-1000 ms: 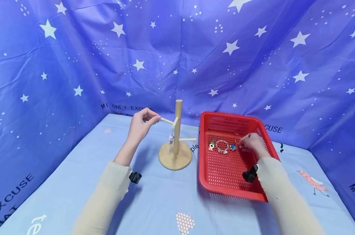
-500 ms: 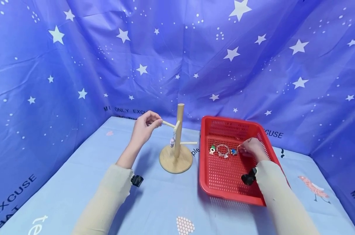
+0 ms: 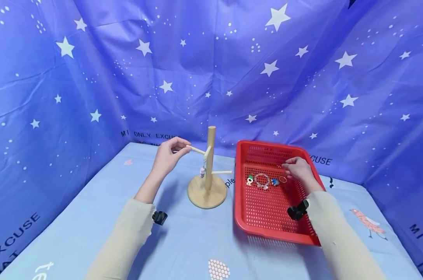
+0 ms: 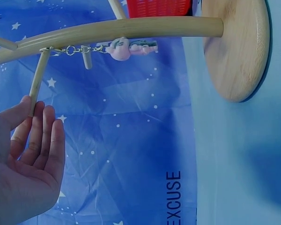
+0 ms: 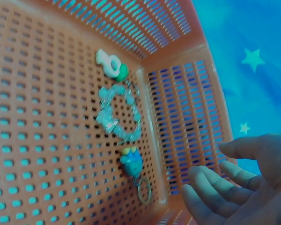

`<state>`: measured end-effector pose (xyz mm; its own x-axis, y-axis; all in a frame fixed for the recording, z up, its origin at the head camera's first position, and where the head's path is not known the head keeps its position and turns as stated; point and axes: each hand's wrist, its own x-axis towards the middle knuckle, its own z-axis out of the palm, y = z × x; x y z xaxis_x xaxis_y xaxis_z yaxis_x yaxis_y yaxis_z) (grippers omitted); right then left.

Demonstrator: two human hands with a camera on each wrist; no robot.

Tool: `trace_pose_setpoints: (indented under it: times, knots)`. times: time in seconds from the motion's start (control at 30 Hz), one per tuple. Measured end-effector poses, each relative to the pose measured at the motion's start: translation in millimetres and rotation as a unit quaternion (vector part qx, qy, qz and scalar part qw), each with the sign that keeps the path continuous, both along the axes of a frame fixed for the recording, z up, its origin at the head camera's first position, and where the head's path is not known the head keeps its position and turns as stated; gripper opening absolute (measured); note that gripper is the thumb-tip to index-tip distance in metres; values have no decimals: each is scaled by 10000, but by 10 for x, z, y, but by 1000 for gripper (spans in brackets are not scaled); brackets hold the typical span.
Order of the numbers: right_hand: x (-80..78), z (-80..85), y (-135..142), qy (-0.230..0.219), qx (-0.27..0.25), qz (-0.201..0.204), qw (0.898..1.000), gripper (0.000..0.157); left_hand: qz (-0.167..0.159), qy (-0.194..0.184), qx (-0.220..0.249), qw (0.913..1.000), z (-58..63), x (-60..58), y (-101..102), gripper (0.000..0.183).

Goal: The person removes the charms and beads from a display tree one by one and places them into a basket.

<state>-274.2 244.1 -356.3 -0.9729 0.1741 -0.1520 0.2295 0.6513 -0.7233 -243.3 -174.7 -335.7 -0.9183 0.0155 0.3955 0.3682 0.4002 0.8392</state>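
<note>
My left hand [image 3: 167, 157] pinches the end of a thin wooden peg [image 4: 38, 82] on a wooden stand [image 3: 211, 155], between thumb and fingers. From that peg hangs a pink figure keychain [image 4: 126, 49] on a metal chain. My right hand [image 3: 298, 172] is inside the red basket [image 3: 267, 229] near its right side; the right wrist view shows its fingers apart, holding nothing. Just left of it lies a blue figure keychain [image 5: 131, 162] with a ring [image 5: 144, 190]. Beside that lie a clear bead bracelet [image 5: 105, 119] and a white-and-green keychain [image 5: 111, 65].
The stand's round base [image 3: 207, 198] rests on a pale blue cloth [image 3: 183, 241] left of the basket. A lower peg [image 3: 222, 172] points toward the basket. Blue star-printed fabric [image 3: 211, 58] hangs behind and at both sides.
The right hand's fingertips were at the blue keychain's ring; they are now above it and apart, and the ring lies down in the basket. The left hand keeps its grip on the peg.
</note>
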Motion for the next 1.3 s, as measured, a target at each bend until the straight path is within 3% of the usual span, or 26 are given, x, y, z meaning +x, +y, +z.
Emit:
trace_pose_setpoints:
  times: [0.4, 0.67, 1.03, 1.3]
  knots:
    - [139, 188, -192, 659, -599, 457, 9950, 39, 240, 178, -192, 9994, 12, 13, 20, 14]
    - [332, 343, -380, 1050, -976, 922, 9854, 37, 373, 431, -251, 9981, 19, 56, 28, 13]
    - [582, 464, -695, 1340, -1311, 1610, 9690, 32, 620, 576, -677, 9941, 5, 197, 21, 10]
    - [652, 518, -1004, 1320, -1450, 2004, 9599, 28, 823, 811, -1017, 9881, 37, 314, 78, 10]
